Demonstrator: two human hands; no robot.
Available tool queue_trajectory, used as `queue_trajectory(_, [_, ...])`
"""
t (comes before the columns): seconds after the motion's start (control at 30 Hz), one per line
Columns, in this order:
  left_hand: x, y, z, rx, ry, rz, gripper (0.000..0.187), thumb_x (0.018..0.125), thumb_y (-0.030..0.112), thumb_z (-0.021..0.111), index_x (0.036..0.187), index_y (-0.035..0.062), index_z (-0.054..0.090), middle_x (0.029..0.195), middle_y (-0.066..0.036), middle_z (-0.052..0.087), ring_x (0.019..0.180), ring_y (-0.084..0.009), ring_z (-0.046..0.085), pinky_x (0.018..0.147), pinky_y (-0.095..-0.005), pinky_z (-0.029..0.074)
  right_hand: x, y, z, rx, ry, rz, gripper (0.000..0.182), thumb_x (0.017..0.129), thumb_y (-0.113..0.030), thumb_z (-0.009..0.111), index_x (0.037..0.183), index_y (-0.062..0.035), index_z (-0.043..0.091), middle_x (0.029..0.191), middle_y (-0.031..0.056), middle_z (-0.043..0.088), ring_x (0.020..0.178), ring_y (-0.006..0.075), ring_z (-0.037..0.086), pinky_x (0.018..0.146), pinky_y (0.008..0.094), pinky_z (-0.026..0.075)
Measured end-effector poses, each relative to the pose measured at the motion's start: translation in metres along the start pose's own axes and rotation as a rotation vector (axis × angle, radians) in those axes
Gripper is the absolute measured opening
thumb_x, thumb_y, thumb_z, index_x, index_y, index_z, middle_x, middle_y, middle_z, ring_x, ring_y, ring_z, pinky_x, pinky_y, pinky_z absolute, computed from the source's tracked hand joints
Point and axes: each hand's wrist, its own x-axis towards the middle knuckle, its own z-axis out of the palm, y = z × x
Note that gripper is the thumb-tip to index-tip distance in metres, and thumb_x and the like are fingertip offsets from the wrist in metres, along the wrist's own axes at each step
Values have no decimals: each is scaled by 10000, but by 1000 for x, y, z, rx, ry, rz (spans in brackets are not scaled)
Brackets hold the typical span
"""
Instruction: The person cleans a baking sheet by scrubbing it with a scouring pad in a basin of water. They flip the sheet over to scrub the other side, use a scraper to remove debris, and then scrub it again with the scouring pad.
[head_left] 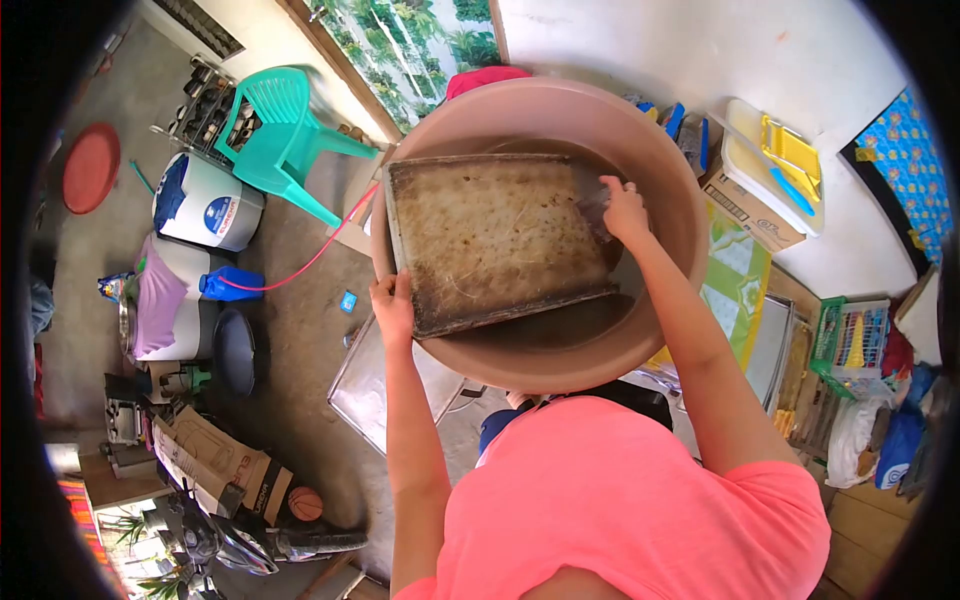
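A large brown plastic basin (668, 140) stands in front of me with murky water in its bottom. A stained rectangular tray (490, 235) with raised, darkened edges leans in it, its left side on the rim and its right end down by the water. My left hand (393, 303) grips the tray's lower left edge at the rim. Over the tray's right end, my right hand (626, 210) is closed on a greyish see-through thing (592, 215), blurred and partly hidden by the fingers.
A green plastic chair (280, 130) stands at upper left, near white buckets (215, 215) and a pink hose (335, 245). Another metal tray (385, 390) lies below the basin. At right are a box (750, 210) with a yellow paint tray (790, 150) above it and a green crate (835, 340).
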Motion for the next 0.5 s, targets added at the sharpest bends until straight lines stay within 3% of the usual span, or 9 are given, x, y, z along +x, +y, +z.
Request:
queue_trajectory(0.13, [1, -1, -2, 47, -31, -16, 308, 853, 267, 665, 800, -36, 638, 859, -160, 512, 812, -282, 521, 798, -370, 417, 16, 25, -2, 26, 102, 108, 377, 824, -54, 526, 1200, -55, 499, 1177, 219, 524, 1033, 405, 576, 869, 484, 482])
queue_trajectory(0.23, [2, -1, -3, 27, -39, -75, 318, 853, 272, 667, 800, -40, 634, 840, -151, 516, 797, -261, 510, 788, -365, 416, 15, 24, 16, -56, -33, 65, 318, 813, -67, 540, 1128, -25, 530, 1132, 219, 549, 998, 388, 604, 842, 466, 500])
queue_trajectory(0.27, [1, -2, -1, 24, -12, -26, 376, 888, 301, 633, 737, -40, 584, 718, -62, 499, 743, -163, 454, 713, -309, 391, 10, 17, 22, -72, -69, 28, 274, 804, -88, 559, 1070, -23, 554, 1099, 217, 561, 989, 381, 608, 812, 471, 512])
queue_trajectory(0.33, [1, 1, -1, 13, -24, -18, 368, 887, 309, 634, 767, -37, 603, 736, -63, 516, 758, -159, 465, 723, -304, 397, -5, -18, 21, -168, 10, -108, 207, 814, -86, 536, 1004, -4, 549, 1068, 201, 547, 913, 365, 617, 749, 450, 539])
queue_trajectory(0.5, [-2, 11, -2, -13, -36, -78, 365, 872, 302, 649, 759, -41, 594, 789, -86, 509, 757, -204, 465, 751, -328, 400, -50, -96, 43, -76, -71, -376, 255, 841, -73, 498, 1068, 43, 495, 1076, 272, 549, 748, 344, 660, 578, 437, 550])
